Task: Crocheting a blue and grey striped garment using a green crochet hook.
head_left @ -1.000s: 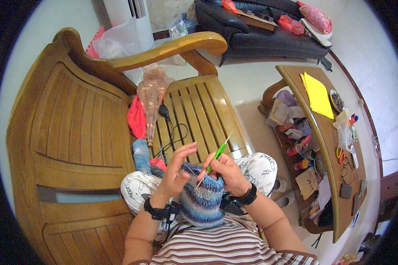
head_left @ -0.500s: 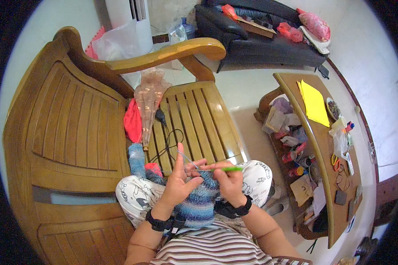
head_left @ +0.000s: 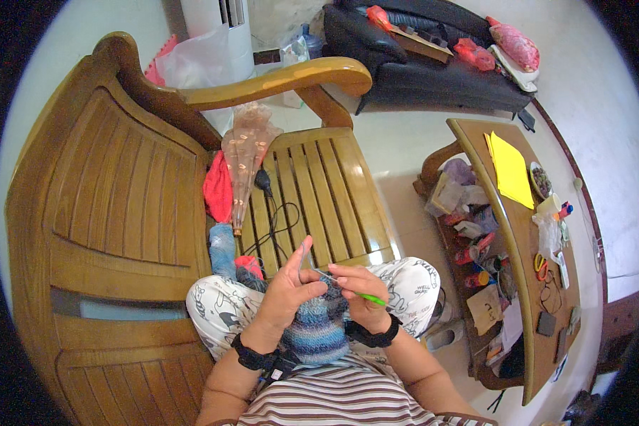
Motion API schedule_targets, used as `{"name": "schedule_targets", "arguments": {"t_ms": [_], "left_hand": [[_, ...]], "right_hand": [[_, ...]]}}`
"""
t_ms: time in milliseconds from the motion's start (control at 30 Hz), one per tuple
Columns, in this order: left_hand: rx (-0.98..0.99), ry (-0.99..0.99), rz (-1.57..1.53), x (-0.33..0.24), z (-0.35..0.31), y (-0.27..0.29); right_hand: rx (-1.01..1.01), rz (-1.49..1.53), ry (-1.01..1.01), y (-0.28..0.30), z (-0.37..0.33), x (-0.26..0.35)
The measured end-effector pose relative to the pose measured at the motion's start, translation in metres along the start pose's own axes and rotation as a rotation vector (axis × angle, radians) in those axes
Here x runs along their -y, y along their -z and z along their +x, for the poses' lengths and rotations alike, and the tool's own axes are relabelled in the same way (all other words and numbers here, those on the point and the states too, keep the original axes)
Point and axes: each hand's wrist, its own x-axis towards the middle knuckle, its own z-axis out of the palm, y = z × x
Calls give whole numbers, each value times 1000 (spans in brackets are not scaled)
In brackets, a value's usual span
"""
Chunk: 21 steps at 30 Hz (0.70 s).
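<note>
My left hand holds the upper edge of a blue, grey and purple striped crochet piece that rests on my lap, with the index finger raised. Just to its right, my right hand grips a green-handled crochet hook, its metal tip pointing left into the yarn between the two hands. Both wrists wear black bands. The lower part of the crochet piece lies against my striped shirt.
I sit on a wide wooden bench. On its seat lie a red cloth, a clear patterned bag, a black cable and a blue yarn bundle. A cluttered wooden table stands at the right, a dark sofa beyond.
The hook has swung from pointing up and right to lying nearly level, tip toward the left hand. Both hands have come closer together over the crochet piece.
</note>
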Motion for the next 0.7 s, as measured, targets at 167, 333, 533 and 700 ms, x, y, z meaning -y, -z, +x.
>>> {"name": "schedule_targets", "arguments": {"t_ms": [167,333,533,700], "left_hand": [[50,83,-3,-5,-2,9],[156,152,50,-9,-2,11],[43,-24,220,0,6,-4],[-165,-166,401,21,3,-9]], "right_hand": [[16,143,-83,18,8,10],[-124,657,-625,26,-1,10],[-234,852,-769,4,-2,7],[-7,-229,-85,1,3,7]]}}
